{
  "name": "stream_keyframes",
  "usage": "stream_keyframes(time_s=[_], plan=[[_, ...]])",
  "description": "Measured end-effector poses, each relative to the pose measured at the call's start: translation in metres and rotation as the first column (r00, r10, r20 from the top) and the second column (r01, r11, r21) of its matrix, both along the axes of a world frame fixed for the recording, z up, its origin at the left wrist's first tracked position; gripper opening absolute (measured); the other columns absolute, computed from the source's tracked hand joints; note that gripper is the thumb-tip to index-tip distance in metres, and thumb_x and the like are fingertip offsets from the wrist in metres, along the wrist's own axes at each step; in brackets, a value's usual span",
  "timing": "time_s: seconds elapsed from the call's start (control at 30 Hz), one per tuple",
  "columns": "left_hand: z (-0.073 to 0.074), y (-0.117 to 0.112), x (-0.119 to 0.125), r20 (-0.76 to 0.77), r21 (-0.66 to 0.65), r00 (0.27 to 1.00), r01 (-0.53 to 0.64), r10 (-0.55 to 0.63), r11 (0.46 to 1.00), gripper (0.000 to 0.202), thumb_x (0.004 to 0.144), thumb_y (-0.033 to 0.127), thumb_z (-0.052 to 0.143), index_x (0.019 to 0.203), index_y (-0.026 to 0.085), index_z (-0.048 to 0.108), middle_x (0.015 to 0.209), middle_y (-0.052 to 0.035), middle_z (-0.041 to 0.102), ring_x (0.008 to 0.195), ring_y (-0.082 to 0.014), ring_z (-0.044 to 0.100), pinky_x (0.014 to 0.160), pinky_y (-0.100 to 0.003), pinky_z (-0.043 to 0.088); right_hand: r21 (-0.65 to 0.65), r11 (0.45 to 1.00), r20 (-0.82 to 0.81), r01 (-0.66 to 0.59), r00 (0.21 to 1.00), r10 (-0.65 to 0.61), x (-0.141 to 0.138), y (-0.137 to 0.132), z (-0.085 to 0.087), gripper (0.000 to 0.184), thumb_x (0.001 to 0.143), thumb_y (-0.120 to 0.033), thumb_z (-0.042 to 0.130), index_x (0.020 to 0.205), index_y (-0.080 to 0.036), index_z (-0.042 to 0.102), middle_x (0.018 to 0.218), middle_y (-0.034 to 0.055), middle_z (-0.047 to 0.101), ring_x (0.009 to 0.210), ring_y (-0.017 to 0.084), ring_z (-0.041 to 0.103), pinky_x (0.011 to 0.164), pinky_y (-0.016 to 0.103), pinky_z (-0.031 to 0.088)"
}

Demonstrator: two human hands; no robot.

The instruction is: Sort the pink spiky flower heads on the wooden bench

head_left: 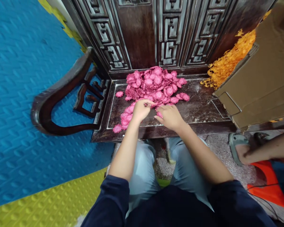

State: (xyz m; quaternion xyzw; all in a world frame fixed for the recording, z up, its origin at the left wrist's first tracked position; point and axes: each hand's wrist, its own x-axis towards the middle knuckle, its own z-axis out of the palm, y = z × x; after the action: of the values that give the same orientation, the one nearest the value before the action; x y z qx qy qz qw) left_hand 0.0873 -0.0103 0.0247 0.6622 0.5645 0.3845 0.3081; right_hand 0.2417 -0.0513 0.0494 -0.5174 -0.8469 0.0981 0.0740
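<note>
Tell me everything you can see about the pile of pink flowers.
The pink flowers are many small round heads with fringed petals; they look artificial. They lie loose in a heap on the dark wooden seat, against its carved back, some scattered toward the front edge. The left hand and right hand rest on the heap's near side.

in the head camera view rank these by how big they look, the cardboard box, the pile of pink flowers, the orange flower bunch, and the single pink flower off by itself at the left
1. cardboard box, cut off by the frame
2. pile of pink flowers
3. orange flower bunch, partly hidden behind the box, so unsure
4. single pink flower
</note>
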Motion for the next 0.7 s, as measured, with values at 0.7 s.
stream_keyframes(time_s=[0.7], plan=[[0.039, -0.024, 0.016, 0.555, -0.035, 0.831, 0.06, -0.031, 0.998, 0.021, 0.057, 0.026, 0.079, 0.073, 0.015, 0.07, 0.067, -0.0016, 0.069, 0.062, -0.0116, 0.062, 0.065, -0.026, 0.052, -0.267, 0.964, -0.937, 0.01, 0.232, -0.262, 0.004, 0.015, 0.001, 0.033, 0.066, -0.049, 0.069, 0.076, -0.019, 0.062, 0.074, -0.0012, 0.064, 0.069, 0.012, 0.058, 0.07, 0.028, 0.048]])
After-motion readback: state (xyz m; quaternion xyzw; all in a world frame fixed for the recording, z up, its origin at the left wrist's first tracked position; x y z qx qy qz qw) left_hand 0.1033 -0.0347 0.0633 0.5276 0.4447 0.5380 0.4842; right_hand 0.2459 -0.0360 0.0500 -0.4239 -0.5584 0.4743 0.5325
